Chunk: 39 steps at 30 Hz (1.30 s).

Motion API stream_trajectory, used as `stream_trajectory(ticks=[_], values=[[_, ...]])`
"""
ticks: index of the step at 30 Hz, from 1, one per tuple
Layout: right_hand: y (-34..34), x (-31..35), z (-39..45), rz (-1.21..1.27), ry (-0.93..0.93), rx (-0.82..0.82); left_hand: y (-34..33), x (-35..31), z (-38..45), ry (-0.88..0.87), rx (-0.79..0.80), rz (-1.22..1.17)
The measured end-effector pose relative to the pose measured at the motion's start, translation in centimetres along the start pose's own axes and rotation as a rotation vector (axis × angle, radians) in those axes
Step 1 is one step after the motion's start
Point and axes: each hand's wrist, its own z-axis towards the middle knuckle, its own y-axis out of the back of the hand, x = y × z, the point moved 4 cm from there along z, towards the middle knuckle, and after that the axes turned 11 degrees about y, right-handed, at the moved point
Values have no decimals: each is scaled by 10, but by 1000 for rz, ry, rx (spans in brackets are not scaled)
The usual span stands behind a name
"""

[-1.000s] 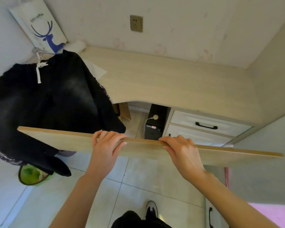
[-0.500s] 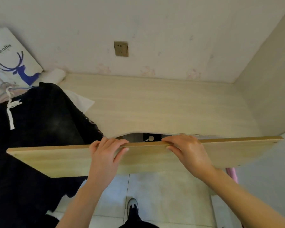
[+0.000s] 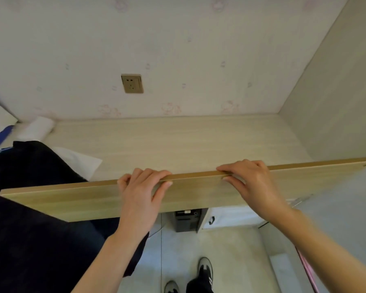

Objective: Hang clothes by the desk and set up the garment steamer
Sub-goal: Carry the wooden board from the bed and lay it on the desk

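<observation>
A long light wooden board (image 3: 76, 199) stretches across the view, held on edge above the front of the desk (image 3: 178, 140). My left hand (image 3: 142, 189) grips its top edge near the middle, fingers curled over it. My right hand (image 3: 251, 180) grips the same edge further right. Black clothes (image 3: 30, 218) hang at the left, covering the desk's left end and reaching down over the floor. No garment steamer is in view.
A wall socket (image 3: 132, 83) sits above the desk. A white roll (image 3: 38, 127) and a white paper sheet (image 3: 80, 161) lie at the desk's left. A black computer tower (image 3: 186, 220) and white drawers (image 3: 226, 218) stand below. A grey side panel (image 3: 336, 102) closes the right.
The board has risen and come in over the desk's front edge, both hands keeping their grip. The view has tilted upward toward the wall, hiding most of the drawers behind the board.
</observation>
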Motion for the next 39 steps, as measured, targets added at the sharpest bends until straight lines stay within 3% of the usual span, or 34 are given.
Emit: stream_trajectory(ticks=[9, 25, 39], values=[[-11, -56, 40, 6, -9, 48, -42, 1, 61, -42, -37, 6], [-35, -192, 94, 84, -11, 272, -142, -12, 150, 65, 34, 21], [-58, -215, 108, 80, -9, 377, -168, 1, 162, 128, 91, 40]])
